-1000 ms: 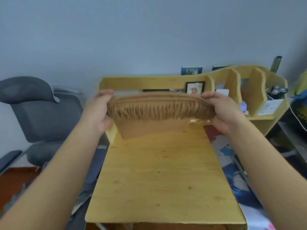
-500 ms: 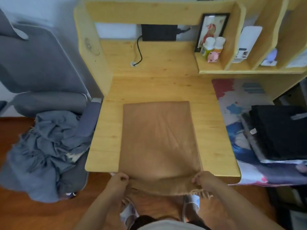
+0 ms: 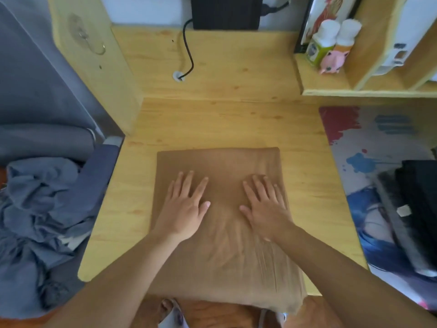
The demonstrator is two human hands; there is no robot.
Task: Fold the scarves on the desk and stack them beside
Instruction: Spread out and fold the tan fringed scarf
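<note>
My left hand [image 3: 183,209] and right hand [image 3: 264,208] press flat, fingers spread, on the brown scarf [image 3: 222,233]; soft and limp, I'd pinch its near corners.

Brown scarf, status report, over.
Left hand and right hand flat, pressing brown scarf. Scarf on desk, near edge overhanging. Nothing in the way.
</note>
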